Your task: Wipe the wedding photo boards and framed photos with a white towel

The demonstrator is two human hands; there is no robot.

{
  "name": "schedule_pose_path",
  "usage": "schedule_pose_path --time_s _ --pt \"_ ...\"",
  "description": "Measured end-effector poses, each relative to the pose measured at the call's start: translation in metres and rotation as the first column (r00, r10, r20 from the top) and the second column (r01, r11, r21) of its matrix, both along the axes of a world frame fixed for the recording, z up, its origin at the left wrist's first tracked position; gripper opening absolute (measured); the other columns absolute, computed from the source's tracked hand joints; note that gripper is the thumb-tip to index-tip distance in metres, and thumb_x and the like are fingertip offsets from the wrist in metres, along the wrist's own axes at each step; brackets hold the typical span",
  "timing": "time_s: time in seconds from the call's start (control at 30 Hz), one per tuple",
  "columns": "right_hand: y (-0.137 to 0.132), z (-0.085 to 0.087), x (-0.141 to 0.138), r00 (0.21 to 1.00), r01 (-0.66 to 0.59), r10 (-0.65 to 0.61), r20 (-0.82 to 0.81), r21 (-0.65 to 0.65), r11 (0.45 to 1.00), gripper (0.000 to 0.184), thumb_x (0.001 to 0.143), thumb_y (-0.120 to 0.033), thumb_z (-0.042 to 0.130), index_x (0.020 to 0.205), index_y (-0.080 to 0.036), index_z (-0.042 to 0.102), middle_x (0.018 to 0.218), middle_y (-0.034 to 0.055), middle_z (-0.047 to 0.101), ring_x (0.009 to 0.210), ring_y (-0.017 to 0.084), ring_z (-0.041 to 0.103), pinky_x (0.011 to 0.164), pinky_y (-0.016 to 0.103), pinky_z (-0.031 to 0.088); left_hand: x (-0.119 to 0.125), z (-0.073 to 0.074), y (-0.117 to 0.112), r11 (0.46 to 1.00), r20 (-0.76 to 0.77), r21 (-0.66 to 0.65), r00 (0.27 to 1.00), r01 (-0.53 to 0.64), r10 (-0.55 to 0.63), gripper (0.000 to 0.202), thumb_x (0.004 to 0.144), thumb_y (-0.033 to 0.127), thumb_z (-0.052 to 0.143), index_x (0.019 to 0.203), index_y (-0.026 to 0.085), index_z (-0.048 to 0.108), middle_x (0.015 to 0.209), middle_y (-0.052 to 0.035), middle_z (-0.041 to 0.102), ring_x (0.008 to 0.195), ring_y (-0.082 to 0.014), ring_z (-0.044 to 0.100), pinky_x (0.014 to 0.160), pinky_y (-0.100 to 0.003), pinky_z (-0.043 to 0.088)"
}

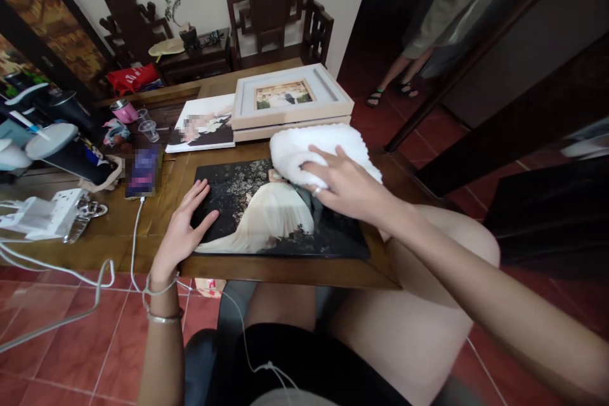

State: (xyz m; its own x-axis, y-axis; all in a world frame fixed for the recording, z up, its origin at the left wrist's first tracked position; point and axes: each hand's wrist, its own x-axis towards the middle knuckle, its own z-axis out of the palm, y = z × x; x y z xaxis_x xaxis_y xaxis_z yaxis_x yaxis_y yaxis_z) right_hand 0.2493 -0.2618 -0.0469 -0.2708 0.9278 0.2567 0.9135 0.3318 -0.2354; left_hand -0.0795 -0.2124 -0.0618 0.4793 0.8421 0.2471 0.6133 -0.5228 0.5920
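Note:
A dark photo panel (266,216) showing a long white gown lies flat at the table's front edge. On its left end rests my left hand (188,222), fingers spread and holding nothing. My right hand (345,181) grips a bunched white towel (328,146) on the panel's upper right part, with the fingers pressed into the cloth. The towel hides that corner of the panel. Just behind it are light wooden picture frames (292,98), stacked, and a white-edged photo print (202,124) beside them.
A phone (143,171) on a charging cable, a power strip (57,212) and a dark tumbler (71,152) occupy the left of the wooden table (304,273). Clear plastic cups (149,130) stand farther back. Carved chairs (271,6) line the wall; a person (442,19) stands at the back right.

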Motion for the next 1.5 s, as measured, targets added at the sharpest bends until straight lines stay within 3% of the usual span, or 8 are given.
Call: schedule_pose_path --time_s 0.13,0.3,0.47,0.57,0.7,0.87,1.23,1.5 --pt "0.0 -0.003 -0.003 1.0 0.021 -0.021 0.006 0.008 1.0 0.036 0.093 -0.016 0.042 0.12 -0.007 0.063 0.127 0.0267 0.064 0.141 0.042 0.039 0.108 0.069 0.033 0.001 0.0 -0.001 1.0 0.011 -0.014 1.0 -0.019 0.019 0.053 0.094 0.041 0.058 0.142 0.018 0.053 0.156 -0.0112 0.043 0.148 -0.025 0.033 0.124 -0.048 0.024" --pt "-0.083 -0.013 -0.028 0.993 -0.082 0.09 -0.07 0.119 0.989 0.035 0.074 -0.006 0.05 0.099 -0.018 0.072 0.148 0.0165 0.052 0.146 0.04 0.03 0.114 0.073 0.02 0.003 0.002 -0.002 1.0 -0.011 -0.008 1.0 -0.025 0.025 0.053 0.095 0.042 0.056 0.143 0.02 0.051 0.157 -0.0098 0.042 0.149 -0.0247 0.032 0.124 -0.049 0.023" --pt "-0.143 -0.002 -0.047 0.96 -0.188 0.19 -0.204 0.028 0.982 0.019 0.067 -0.012 0.058 0.073 -0.024 0.071 0.153 0.0063 0.048 0.147 0.036 0.029 0.12 0.065 0.014 0.003 0.002 -0.003 1.0 -0.022 -0.011 1.0 -0.011 0.011 0.053 0.097 0.043 0.053 0.145 0.021 0.049 0.158 -0.0093 0.041 0.15 -0.025 0.03 0.124 -0.051 0.022" --pt "-0.126 0.006 -0.045 0.968 -0.203 0.197 -0.154 -0.021 0.979 0.03 0.07 -0.01 0.057 0.089 -0.025 0.074 0.151 0.0058 0.05 0.146 0.036 0.033 0.118 0.065 0.021 0.003 0.003 -0.003 1.0 -0.029 -0.01 1.0 -0.007 0.007 0.053 0.096 0.044 0.054 0.145 0.023 0.049 0.158 -0.009 0.04 0.15 -0.0262 0.03 0.123 -0.052 0.022" --pt "-0.053 0.009 -0.035 0.987 -0.159 0.159 -0.002 -0.033 0.987 0.046 0.077 -0.007 0.054 0.119 -0.02 0.069 0.146 0.0157 0.053 0.142 0.042 0.037 0.109 0.073 0.029 0.002 0.003 -0.002 1.0 -0.027 -0.004 1.0 -0.001 0.001 0.053 0.095 0.043 0.055 0.144 0.021 0.05 0.157 -0.0104 0.042 0.149 -0.0263 0.031 0.123 -0.051 0.023" --pt "0.019 0.01 -0.034 0.986 -0.112 0.12 0.116 -0.072 0.991 0.043 0.083 -0.008 0.055 0.124 -0.014 0.066 0.154 0.0193 0.043 0.145 0.046 0.029 0.107 0.077 0.026 0.001 0.001 -0.002 1.0 -0.009 0.005 1.0 -0.002 0.002 0.053 0.095 0.043 0.056 0.143 0.019 0.051 0.156 -0.011 0.043 0.149 -0.0256 0.032 0.123 -0.05 0.024" --pt "-0.11 0.001 -0.09 0.946 -0.32 0.313 -0.088 -0.093 0.943 0.021 0.069 -0.034 0.081 0.089 -0.029 0.077 0.154 0.0089 0.046 0.147 0.046 0.022 0.114 0.073 0.012 0.003 0.003 -0.003 1.0 -0.031 -0.002 0.999 -0.01 0.01 0.051 0.098 0.04 0.049 0.145 0.02 0.048 0.157 -0.0096 0.041 0.15 -0.0247 0.03 0.124 -0.049 0.022" --pt "0.012 0.022 -0.076 0.977 -0.17 0.187 0.104 -0.152 0.974 0.042 0.089 -0.016 0.053 0.13 -0.018 0.064 0.154 0.0152 0.045 0.144 0.041 0.031 0.112 0.072 0.023 0.002 0.001 -0.001 1.0 -0.009 -0.012 1.0 -0.006 0.005 0.051 0.097 0.04 0.052 0.144 0.021 0.05 0.157 -0.0098 0.042 0.149 -0.0252 0.032 0.124 -0.051 0.022"
